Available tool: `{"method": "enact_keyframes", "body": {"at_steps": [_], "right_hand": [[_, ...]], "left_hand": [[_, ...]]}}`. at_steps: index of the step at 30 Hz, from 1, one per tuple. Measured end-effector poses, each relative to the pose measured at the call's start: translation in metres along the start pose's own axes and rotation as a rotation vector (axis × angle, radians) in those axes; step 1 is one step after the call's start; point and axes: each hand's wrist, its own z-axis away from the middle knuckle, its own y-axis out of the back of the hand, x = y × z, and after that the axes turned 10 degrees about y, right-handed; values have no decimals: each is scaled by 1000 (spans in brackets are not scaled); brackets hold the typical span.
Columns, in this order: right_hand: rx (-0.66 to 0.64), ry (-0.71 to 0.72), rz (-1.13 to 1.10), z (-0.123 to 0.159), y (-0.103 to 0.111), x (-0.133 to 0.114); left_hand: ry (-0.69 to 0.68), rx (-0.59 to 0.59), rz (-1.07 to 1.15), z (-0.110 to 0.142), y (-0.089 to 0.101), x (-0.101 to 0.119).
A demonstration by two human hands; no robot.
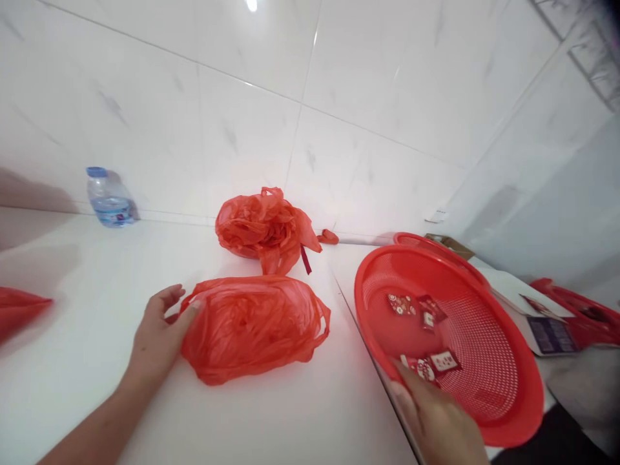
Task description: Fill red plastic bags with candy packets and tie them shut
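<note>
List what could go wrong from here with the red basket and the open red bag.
The red basket is tilted, with only the right hand at its rim, so it might slip or tip and spill the small packets.
The open red bag looks thin and limp, with the left hand only at one end, so its mouth could sag shut.
</note>
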Motion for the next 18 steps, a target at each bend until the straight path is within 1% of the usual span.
{"method": "enact_keyframes", "body": {"at_steps": [3, 5, 7, 11, 18], "right_hand": [[77, 105, 40, 18, -7, -17], [104, 108, 52, 23, -9, -24], [97, 71, 37, 23, -7, -26], [4, -46, -44, 17, 3, -23], [-248, -238, -243, -4, 22, -7]], "left_hand": [[10, -23, -30, 1, 1, 1], [5, -25, -49, 1, 1, 1], [-4, -17, -68, 0, 1, 0], [5, -3, -79, -2, 0, -2], [-26, -23, -126, -7, 1, -7]]}}
